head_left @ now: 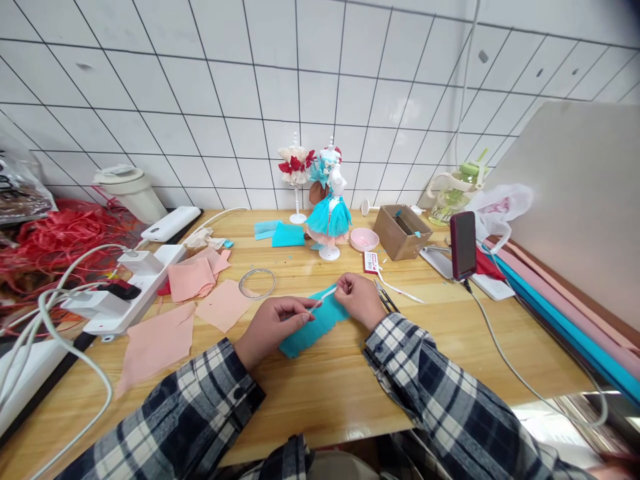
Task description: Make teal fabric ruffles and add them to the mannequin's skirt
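Observation:
A strip of turquoise fabric (pixel 315 327) lies on the wooden table (pixel 320 387) between my hands. My left hand (pixel 270 327) is closed in a pinch on one end of a thin white strip (pixel 321 298). My right hand (pixel 359 298) pinches the strip's other end above the fabric's right end. Small black scissors (pixel 386 297) lie just right of my right hand. Both sleeves are plaid.
Pink fabric pieces (pixel 193 293), a clear ring (pixel 257 283), a power strip (pixel 135 287) with white cables and red strands (pixel 55 240) are at left. Two dressed mini mannequins (pixel 327 207), a pink dish (pixel 364 239), a cardboard box (pixel 401 231), a phone (pixel 463 245) and fabric rolls (pixel 565 320) stand behind and right.

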{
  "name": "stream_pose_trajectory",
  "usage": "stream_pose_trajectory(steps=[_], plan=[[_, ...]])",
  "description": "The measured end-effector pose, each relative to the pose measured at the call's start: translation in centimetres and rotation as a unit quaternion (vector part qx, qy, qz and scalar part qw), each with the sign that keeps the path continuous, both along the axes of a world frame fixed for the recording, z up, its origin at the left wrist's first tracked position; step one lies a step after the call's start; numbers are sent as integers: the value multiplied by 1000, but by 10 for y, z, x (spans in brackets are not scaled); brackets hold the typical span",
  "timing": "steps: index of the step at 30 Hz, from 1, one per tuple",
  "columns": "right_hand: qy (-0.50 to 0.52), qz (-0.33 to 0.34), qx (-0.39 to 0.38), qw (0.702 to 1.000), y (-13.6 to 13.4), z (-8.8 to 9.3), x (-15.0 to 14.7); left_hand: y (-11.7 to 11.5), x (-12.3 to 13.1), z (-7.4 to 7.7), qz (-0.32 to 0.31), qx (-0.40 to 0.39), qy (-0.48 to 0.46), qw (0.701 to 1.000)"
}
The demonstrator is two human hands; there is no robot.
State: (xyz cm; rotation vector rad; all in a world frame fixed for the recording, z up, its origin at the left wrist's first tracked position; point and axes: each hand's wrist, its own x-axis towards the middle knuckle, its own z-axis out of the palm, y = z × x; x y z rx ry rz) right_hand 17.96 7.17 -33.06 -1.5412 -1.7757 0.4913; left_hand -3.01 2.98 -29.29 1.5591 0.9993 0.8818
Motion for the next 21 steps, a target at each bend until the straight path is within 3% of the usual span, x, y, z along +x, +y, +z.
stream_pose_trajectory(steps=[6,9,11,14,16,19,21], plan=[[67,-30,-8,997,0,10,9,3,-2,-4,-3,-24,-44,999],[169,-55,-34,984,4,33,27,3,-3,-4,-9,-36,-63,997],[175,-82,-14,981,14,54,45,3,-4,-4,-18,-41,-70,997],[76,-176,45,980,40,82,75,4,-4,-6,-35,-40,-77,996],[-35,-248,81,965,61,93,95,4,-4,-9,-46,-37,-85,995],[-239,-321,26,916,86,96,123,5,-5,-15,-55,-26,-94,994],[-267,-314,-2,911,93,91,136,5,-5,-18,-53,-12,-91,994]])
